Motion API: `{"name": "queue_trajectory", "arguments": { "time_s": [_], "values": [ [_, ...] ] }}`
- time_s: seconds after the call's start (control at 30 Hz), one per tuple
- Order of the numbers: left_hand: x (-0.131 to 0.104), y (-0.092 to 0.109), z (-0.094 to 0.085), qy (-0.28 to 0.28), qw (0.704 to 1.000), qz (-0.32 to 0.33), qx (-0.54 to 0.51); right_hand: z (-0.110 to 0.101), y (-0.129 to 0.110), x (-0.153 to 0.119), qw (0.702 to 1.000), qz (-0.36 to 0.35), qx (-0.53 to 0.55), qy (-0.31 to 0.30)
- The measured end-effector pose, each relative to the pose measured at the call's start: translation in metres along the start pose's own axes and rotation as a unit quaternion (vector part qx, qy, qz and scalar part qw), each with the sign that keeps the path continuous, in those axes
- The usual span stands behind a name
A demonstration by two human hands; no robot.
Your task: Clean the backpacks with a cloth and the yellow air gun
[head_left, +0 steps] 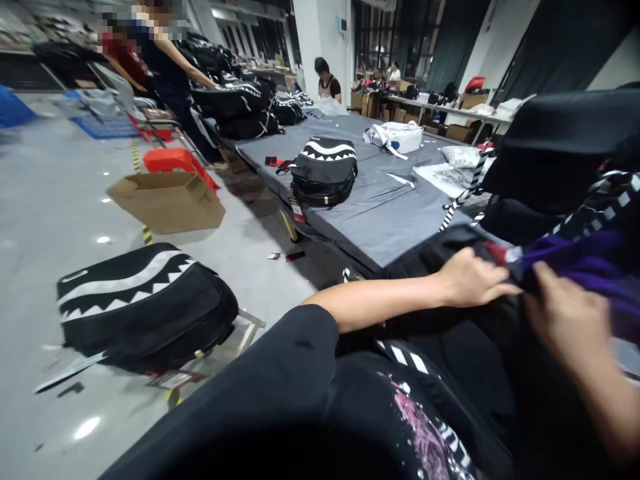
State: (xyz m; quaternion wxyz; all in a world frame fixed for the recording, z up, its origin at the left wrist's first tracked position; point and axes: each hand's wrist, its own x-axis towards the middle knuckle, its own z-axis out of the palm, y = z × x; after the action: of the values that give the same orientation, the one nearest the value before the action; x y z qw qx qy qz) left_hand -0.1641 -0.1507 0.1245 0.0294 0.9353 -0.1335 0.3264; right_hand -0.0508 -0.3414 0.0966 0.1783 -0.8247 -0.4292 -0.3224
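At the right, my left hand (477, 277) is closed on the edge of a black backpack (465, 350), beside a small red and white patch. My right hand (573, 313), blurred by motion, lies just to the right at the same edge, near purple fabric (580, 260); its fingers are partly smeared. The black backpack rests against my lap and has black-and-white striped straps. Another black bag (555, 147) with striped cords lies behind my hands.
A grey-covered table (345, 227) bears a shark-mouth backpack (325, 170) and a white bag (405, 137). Another backpack (145, 307) sits on a stool at left, near a cardboard box (167, 203). A person (170, 73) stands by stacked bags; another person (329, 83) is behind the table.
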Motion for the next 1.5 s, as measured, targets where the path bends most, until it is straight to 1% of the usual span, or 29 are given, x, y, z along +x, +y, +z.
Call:
{"name": "queue_trajectory", "arguments": {
  "time_s": [0.03,0.07,0.1,0.13,0.17,0.23,0.27,0.33,0.37,0.4,0.43,0.47,0.53,0.6,0.67,0.7,0.77,0.83,0.87,0.9,1.0,1.07,1.17,1.27,1.37,1.5],
  "values": [
    [-0.007,-0.013,0.016,-0.04,0.998,0.048,-0.001,0.014,0.01,-0.002,0.999,-0.04,-0.035,-0.002],
    [-0.013,-0.024,0.027,-0.057,0.995,0.078,0.0,0.026,0.019,-0.004,0.996,-0.057,-0.061,-0.008],
    [-0.017,-0.034,0.034,-0.071,0.992,0.101,-0.004,0.036,0.027,-0.006,0.994,-0.07,-0.081,-0.006],
    [-0.018,-0.04,0.035,-0.079,0.991,0.111,-0.014,0.042,0.032,-0.007,0.993,-0.068,-0.093,0.005],
    [-0.017,-0.044,0.033,-0.087,0.989,0.113,-0.034,0.045,0.036,-0.007,0.993,-0.066,-0.101,0.011],
    [-0.009,-0.046,0.021,-0.109,0.984,0.118,-0.077,0.045,0.036,-0.003,0.992,-0.062,-0.101,0.036],
    [-0.002,-0.047,0.014,-0.109,0.983,0.121,-0.085,0.043,0.033,0.0,0.992,-0.066,-0.091,0.053],
    [0.015,-0.05,0.004,-0.076,0.987,0.131,-0.063,0.039,0.023,0.007,0.992,-0.072,-0.048,0.095],
    [0.025,-0.053,0.003,-0.056,0.989,0.128,-0.039,0.038,0.018,0.01,0.991,-0.064,-0.021,0.118],
    [0.034,-0.057,0.003,-0.048,0.991,0.123,-0.017,0.038,0.014,0.013,0.989,-0.045,0.004,0.139],
    [0.043,-0.062,0.006,-0.058,0.992,0.116,-0.004,0.038,0.01,0.015,0.987,-0.016,0.024,0.157],
    [0.052,-0.067,0.01,-0.085,0.99,0.109,0.003,0.039,0.007,0.017,0.985,0.019,0.04,0.169],
    [0.067,-0.074,0.022,-0.16,0.982,0.098,0.006,0.04,0.001,0.02,0.978,0.082,0.066,0.18],
    [0.079,-0.077,0.035,-0.212,0.973,0.094,0.011,0.043,-0.005,0.023,0.975,0.104,0.095,0.173],
    [0.087,-0.078,0.049,-0.232,0.968,0.088,0.02,0.048,-0.009,0.025,0.979,0.086,0.105,0.149],
    [0.089,-0.079,0.056,-0.236,0.968,0.085,0.025,0.051,-0.011,0.026,0.986,0.064,0.096,0.121],
    [0.092,-0.081,0.069,-0.231,0.968,0.087,0.033,0.058,-0.01,0.024,0.998,0.008,0.055,0.026],
    [0.094,-0.085,0.082,-0.219,0.97,0.098,0.039,0.061,-0.008,0.02,0.997,-0.028,0.031,-0.062],
    [0.094,-0.087,0.087,-0.216,0.97,0.103,0.041,0.062,-0.006,0.017,0.995,-0.035,0.034,-0.086],
    [0.095,-0.089,0.092,-0.215,0.97,0.106,0.043,0.062,-0.005,0.015,0.994,-0.035,0.044,-0.096],
    [0.096,-0.091,0.101,-0.229,0.967,0.102,0.047,0.061,-0.002,0.01,0.993,-0.021,0.078,-0.091],
    [0.094,-0.089,0.102,-0.23,0.967,0.098,0.046,0.062,0.0,0.009,0.993,-0.009,0.075,-0.091],
    [0.089,-0.084,0.099,-0.216,0.969,0.106,0.051,0.063,0.007,0.009,0.995,0.012,0.033,-0.088],
    [0.087,-0.08,0.098,-0.235,0.964,0.105,0.058,0.064,0.016,0.008,0.996,0.035,-0.003,-0.079],
    [0.091,-0.08,0.106,-0.26,0.96,0.081,0.071,0.067,0.022,0.007,0.994,0.045,-0.003,-0.096],
    [0.095,-0.084,0.121,-0.244,0.965,0.071,0.073,0.075,0.024,0.01,0.993,0.053,0.005,-0.103]
  ]
}}
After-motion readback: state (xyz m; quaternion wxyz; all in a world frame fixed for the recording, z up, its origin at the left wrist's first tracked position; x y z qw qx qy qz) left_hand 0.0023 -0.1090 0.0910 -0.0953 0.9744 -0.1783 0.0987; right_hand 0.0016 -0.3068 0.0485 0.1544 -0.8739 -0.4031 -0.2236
